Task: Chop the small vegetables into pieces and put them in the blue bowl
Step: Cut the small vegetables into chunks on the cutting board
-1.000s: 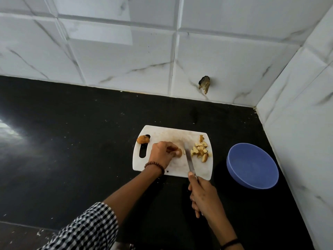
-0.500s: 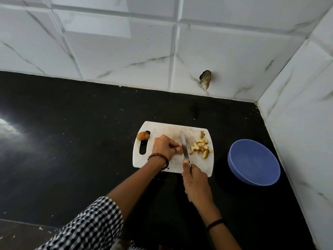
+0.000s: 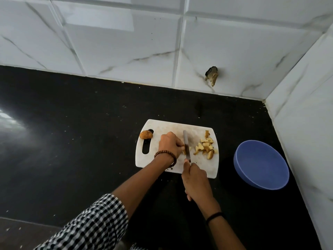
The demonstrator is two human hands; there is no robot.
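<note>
Knife [image 3: 186,147] gripped by right hand [image 3: 196,179]; left hand [image 3: 170,144] holds vegetable piece [image 3: 184,152] on cutting board [image 3: 173,127].

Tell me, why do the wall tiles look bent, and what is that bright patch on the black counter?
Head view: the wide-angle lens bows the straight joints of the wall tiles near the edges; the patch at the left of the black counter is glare, a light reflected in its glossy surface; the cutting board and chopped pieces in the middle look reasonably sharp.
</note>
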